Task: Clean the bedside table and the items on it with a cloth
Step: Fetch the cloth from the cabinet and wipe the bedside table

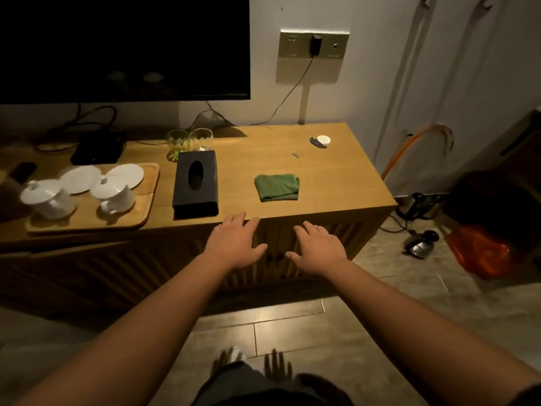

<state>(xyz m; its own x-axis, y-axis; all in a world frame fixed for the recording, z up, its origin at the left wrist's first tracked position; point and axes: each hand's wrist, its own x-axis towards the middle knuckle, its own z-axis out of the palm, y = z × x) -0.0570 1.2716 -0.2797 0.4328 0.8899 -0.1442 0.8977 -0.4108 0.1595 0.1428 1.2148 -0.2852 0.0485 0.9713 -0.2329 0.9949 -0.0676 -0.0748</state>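
Far left on the tabletop (336, 177): wooden tray (146, 206) carrying two white cups (115, 197) near the front edge and two white saucers (79, 178) behind them, side by side. Behind the tray, a black box (96, 149) with cables, under the dark TV (123, 45). Just right of the tray, black tissue box (195, 184), long axis running front to back, oval slot facing up. Behind it, two glasses (190, 140), one green-tinted, standing upright and close together.

Centre now: left hand (235, 243) palm down, fingers straight and spread, fingertips reaching the front edge of the tabletop, holding nothing. Beyond it and to the right, cloth (277, 186), green, folded into a rough rectangle, lying flat, long axis left to right, well apart from both hands and near the front half of the tabletop. Right hand (317, 249) beside the left, palm down, fingers relaxed and spread, hovering in front of the cabinet face, holding nothing.

Further right, near the back corner, small white dish (324, 139) touching a dark object (316, 143); too small to identify. Above on the wall, socket panel (314, 44) with a black plug and a cord trailing down.
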